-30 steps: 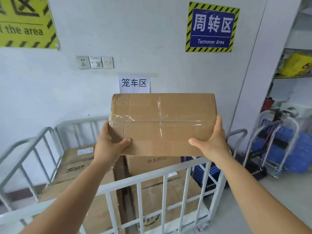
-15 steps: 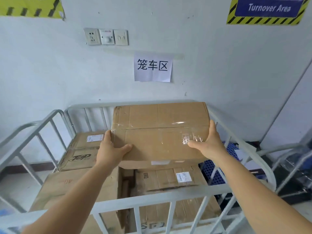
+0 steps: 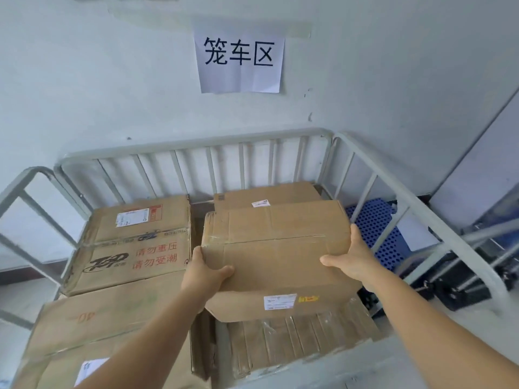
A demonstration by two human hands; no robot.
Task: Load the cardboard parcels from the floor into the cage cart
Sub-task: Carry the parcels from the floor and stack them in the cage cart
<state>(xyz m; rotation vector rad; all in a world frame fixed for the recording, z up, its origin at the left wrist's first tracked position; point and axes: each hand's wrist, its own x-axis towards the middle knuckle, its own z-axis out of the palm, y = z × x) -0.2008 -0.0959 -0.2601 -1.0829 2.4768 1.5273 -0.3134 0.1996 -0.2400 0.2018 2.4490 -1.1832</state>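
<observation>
I hold a plain brown cardboard parcel (image 3: 276, 256) with clear tape and a white label, inside the grey cage cart (image 3: 196, 143), low over the boxes on its right side. My left hand (image 3: 203, 272) grips its left end and my right hand (image 3: 352, 258) grips its right end. Beneath it lies a taped parcel (image 3: 297, 341), and a further box (image 3: 269, 193) shows behind. On the left a printed box (image 3: 132, 258) rests on a large carton (image 3: 92, 321).
The cart stands against a pale wall with a paper sign (image 3: 240, 58). Blue perforated crates (image 3: 373, 234) and a metal trolley frame (image 3: 477, 265) stand outside the cart's right rail. The near rail (image 3: 351, 366) crosses the bottom right.
I have lowered the parcel from above the near rail down into the cart's right side. The view has tilted down and closer.
</observation>
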